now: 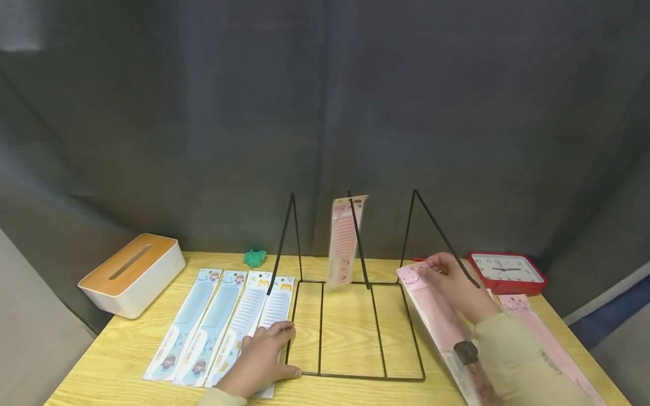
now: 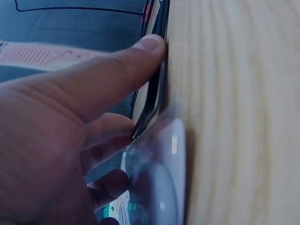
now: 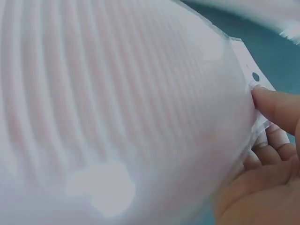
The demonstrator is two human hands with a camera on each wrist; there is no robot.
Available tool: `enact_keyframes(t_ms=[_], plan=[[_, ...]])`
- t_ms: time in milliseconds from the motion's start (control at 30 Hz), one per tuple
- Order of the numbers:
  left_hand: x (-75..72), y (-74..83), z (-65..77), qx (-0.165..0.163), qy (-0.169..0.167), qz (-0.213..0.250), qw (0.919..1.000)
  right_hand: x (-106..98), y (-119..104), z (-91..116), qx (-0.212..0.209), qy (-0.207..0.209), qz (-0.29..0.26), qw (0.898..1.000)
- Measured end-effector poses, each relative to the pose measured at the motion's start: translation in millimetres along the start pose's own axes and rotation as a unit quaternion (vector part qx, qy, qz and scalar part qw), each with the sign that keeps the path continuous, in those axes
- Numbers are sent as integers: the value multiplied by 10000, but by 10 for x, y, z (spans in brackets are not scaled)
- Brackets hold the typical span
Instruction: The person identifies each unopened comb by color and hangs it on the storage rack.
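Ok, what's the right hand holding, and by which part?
The right hand pinches a pink comb package by its top end, near the hanging hole.

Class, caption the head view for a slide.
The right hand holds one packaged pink comb; another hangs on the wire rack.

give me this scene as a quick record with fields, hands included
left hand: touching the base of the wire rack
right hand: pinching a pink comb pack near its top
rack's middle arm: one hanging pink pack
left of rack: four blue comb packs, tissue box
far right: red clock, another pink pack, partly hidden
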State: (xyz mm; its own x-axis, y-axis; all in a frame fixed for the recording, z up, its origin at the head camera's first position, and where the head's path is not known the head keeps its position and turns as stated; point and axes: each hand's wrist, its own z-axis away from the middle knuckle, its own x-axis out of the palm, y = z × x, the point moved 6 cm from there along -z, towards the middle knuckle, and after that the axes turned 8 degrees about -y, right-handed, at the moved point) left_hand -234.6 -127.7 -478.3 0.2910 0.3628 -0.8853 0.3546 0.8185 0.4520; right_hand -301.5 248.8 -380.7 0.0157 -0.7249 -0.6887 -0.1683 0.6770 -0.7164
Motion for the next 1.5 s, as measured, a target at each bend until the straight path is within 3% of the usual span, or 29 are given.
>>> enact_keyframes(t_ms=[133,267,367,433,500,733,900,1067,1267,1500], plan=[[17,-21,7,9,-7,30,10000,20,-802,345,-1058,97,-349,9937],[29,-39,-2,-39,-21,-1,10000,62,-1431,740,-2411,160,-814,9669],[24,-37,-13,-20,-19,-32,10000,88,-1693,962,-3148,103,-1445,9380],[18,-32,-16,-5,-25,-24,10000,83,-1780,1037,-3399,283,-1580,9267],[15,-32,-14,-9,-33,-14,10000,77,-1817,1053,-3480,454,-1633,9220],[18,-45,-11,-42,-19,64,10000,75,-1792,893,-2829,653,-1381,9469],[5,-47,-4,-55,28,87,9999,137,-1661,496,-2119,434,-1801,9596],[15,-47,-10,-48,5,19,10000,221,-1494,18,-1122,357,-2468,9619],[4,-35,-10,-47,-29,30,10000,248,-1438,-431,-522,705,-2673,9596],[8,-20,8,-60,-47,40,10000,258,-1328,-607,-212,957,-2856,9533]])
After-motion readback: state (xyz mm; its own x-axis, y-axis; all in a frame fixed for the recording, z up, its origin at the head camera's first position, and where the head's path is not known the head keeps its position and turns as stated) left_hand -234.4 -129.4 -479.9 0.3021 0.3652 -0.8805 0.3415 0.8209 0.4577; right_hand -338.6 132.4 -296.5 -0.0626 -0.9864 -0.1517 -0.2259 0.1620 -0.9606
